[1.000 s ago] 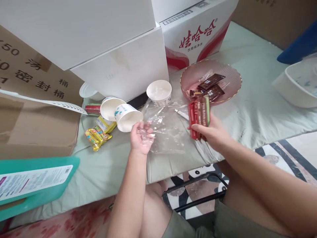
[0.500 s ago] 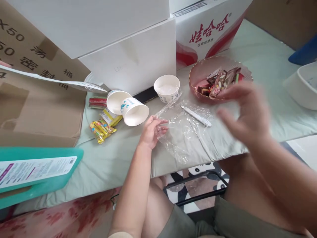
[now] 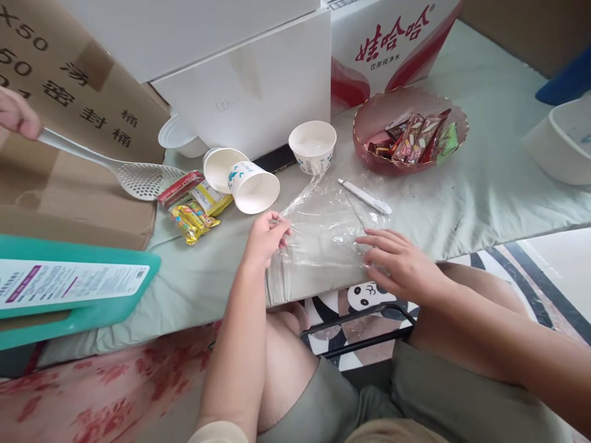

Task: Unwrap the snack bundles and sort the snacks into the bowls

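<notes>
My left hand [image 3: 268, 237] pinches the left edge of a clear plastic bag [image 3: 323, 227], which lies spread on the cloth-covered table. Fingers apart, my right hand [image 3: 397, 261] rests at the bag's right side, its fingertips on or just over the film. A slim white pen-like tool [image 3: 364, 197] lies beyond my right fingers. Behind the bag stands an upright white paper bowl [image 3: 313, 147], with a twisted strip of the film reaching its base. Two more paper bowls, one of them the tipped front bowl [image 3: 255, 189], lie to the left.
A pink bowl [image 3: 392, 166] of wrapped snacks stands at back right. Further left are snack packets [image 3: 194, 209] and another person's hand [image 3: 18, 114] holding a slotted spoon [image 3: 143, 179]. White boxes [image 3: 258, 86] line the back; a teal container [image 3: 83, 246] lies front left.
My right hand has come down from near the pink bowl to the plastic's right side. My left hand keeps its pinch. The other person's slotted spoon has moved down beside the snack packets.
</notes>
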